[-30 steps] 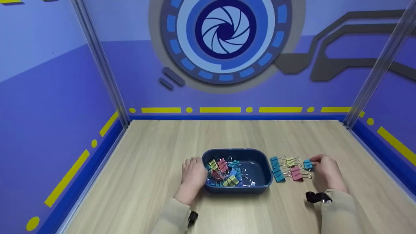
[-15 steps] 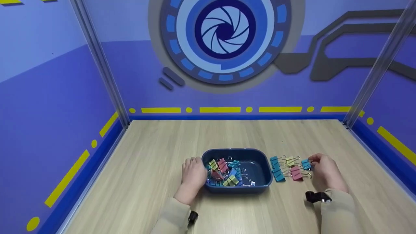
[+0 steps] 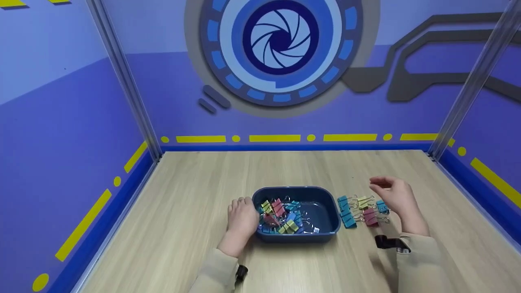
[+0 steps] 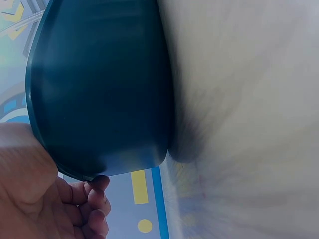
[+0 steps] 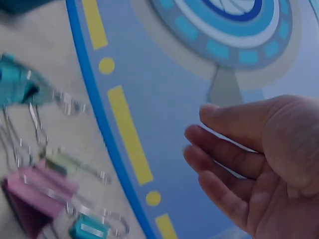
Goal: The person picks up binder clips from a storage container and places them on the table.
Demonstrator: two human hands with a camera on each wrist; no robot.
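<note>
A dark blue plastic bin (image 3: 321,239) stands on the table with several coloured binder clips (image 3: 278,206) heaped at its left side. My left hand (image 3: 242,216) grips the bin's left rim; in the left wrist view its fingers (image 4: 97,201) curl by the rim. Right of the bin lie several binder clips in two rows: teal ones (image 3: 348,219), a yellow one (image 3: 365,202), a pink one (image 3: 371,217) and a small teal one (image 3: 382,206). Above and behind that small teal clip, my right hand (image 3: 397,197) is raised, holding nothing, fingers loosely bent.
The wooden table (image 3: 195,195) is enclosed by a blue printed back wall (image 3: 163,93) and side panels (image 3: 69,134). Metal posts (image 3: 126,77) stand at the back corners.
My right hand has placed the small teal binder clip slightly leftward beside the yellow one, let go of it, and lifted up and back. My left hand stays on the bin.
</note>
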